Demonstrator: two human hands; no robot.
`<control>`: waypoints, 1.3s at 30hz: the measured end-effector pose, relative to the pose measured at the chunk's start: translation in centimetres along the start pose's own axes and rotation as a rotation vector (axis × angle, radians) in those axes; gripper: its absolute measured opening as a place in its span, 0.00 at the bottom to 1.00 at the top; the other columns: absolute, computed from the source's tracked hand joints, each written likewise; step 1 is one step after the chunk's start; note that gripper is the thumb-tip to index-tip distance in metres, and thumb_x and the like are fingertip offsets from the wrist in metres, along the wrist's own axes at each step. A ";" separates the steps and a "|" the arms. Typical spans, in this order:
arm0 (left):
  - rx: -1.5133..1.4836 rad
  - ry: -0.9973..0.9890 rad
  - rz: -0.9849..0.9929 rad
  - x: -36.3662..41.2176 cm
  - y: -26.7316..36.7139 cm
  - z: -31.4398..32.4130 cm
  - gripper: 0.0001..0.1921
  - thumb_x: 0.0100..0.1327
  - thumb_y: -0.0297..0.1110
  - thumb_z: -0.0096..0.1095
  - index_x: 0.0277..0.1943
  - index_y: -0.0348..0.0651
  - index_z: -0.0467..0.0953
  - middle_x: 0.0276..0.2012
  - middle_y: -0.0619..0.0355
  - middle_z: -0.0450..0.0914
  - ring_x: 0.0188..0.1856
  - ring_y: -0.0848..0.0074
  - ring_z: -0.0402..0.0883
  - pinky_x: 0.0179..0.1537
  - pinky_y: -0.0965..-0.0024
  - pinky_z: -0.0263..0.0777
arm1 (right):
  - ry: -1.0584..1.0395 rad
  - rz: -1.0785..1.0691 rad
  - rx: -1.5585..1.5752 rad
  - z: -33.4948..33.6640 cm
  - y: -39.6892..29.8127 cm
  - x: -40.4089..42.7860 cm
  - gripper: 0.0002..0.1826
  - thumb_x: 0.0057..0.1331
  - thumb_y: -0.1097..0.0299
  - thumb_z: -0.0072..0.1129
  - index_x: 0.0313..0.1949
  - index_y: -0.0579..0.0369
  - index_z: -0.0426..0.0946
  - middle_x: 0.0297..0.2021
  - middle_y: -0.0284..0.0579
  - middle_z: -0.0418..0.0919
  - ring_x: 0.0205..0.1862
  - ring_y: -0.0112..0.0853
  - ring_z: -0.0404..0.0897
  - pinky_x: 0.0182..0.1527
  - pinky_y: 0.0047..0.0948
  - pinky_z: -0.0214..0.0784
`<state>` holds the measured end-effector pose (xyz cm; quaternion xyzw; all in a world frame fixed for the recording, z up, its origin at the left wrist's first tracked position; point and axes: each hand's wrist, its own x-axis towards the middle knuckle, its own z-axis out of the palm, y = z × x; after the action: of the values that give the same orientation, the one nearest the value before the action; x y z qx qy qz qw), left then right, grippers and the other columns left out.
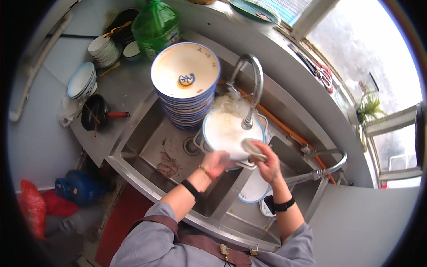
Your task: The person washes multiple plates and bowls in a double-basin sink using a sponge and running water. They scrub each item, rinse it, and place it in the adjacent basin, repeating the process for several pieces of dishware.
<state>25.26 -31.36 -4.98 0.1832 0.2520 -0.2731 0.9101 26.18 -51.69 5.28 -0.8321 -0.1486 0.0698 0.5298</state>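
Note:
A white bowl with a blue rim sits under the gooseneck faucet, within a pot whose metal side handles stick out. My right hand grips a pale cloth against the near right part of the bowl's rim. At the near left edge of the bowl is my left hand; its fingers are blurred, so its grip on the rim is unclear. Foamy water shows behind the bowl. A tall stack of blue-rimmed bowls stands left of it, the top one stained inside.
Food scraps lie near the left basin's drain. In the right basin, a second tap runs water beside a white dish. A black pan, several small bowls and a green plastic bottle occupy the left counter.

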 end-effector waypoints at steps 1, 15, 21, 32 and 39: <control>0.011 -0.024 0.032 -1.0 0.1 -0.4 0.21 0.61 0.21 0.52 0.59 0.34 0.68 0.56 0.46 0.75 0.57 0.57 0.76 0.54 0.50 0.77 | -0.163 0.006 -0.018 1.5 -1.3 1.9 0.23 0.65 0.75 0.56 0.61 0.53 0.70 0.61 0.51 0.71 0.63 0.42 0.70 0.64 0.35 0.62; 0.100 -0.045 0.162 -6.4 0.6 -7.7 0.19 0.62 0.19 0.52 0.57 0.36 0.70 0.50 0.52 0.78 0.49 0.64 0.82 0.46 0.52 0.82 | -0.266 0.258 -0.986 8.7 7.2 9.2 0.37 0.70 0.53 0.47 0.75 0.40 0.45 0.76 0.48 0.42 0.78 0.43 0.38 0.73 0.58 0.35; -0.211 0.009 0.118 -4.3 0.4 -5.1 0.21 0.70 0.42 0.58 0.60 0.41 0.70 0.54 0.55 0.77 0.55 0.68 0.78 0.55 0.59 0.74 | -0.306 0.064 -0.790 14.7 3.8 4.1 0.34 0.71 0.53 0.46 0.74 0.41 0.50 0.76 0.53 0.42 0.76 0.51 0.43 0.69 0.61 0.44; -0.112 0.079 0.193 -6.4 1.0 -6.2 0.24 0.71 0.40 0.54 0.64 0.36 0.66 0.57 0.53 0.75 0.58 0.66 0.75 0.61 0.60 0.67 | -0.037 0.124 -0.480 3.6 6.0 -0.6 0.28 0.67 0.70 0.54 0.67 0.57 0.65 0.67 0.55 0.65 0.60 0.42 0.74 0.61 0.36 0.66; -0.229 -0.109 -0.053 -8.6 0.1 -5.8 0.28 0.72 0.46 0.51 0.67 0.37 0.63 0.62 0.50 0.73 0.62 0.63 0.74 0.64 0.57 0.66 | 0.018 0.696 0.785 0.4 -5.0 2.2 0.23 0.58 0.73 0.54 0.55 0.64 0.70 0.40 0.43 0.78 0.40 0.32 0.81 0.43 0.29 0.76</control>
<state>17.03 -25.02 -4.86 0.0562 0.2366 -0.2761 0.9299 27.31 -48.60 9.71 -0.5719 0.1785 0.2847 0.7484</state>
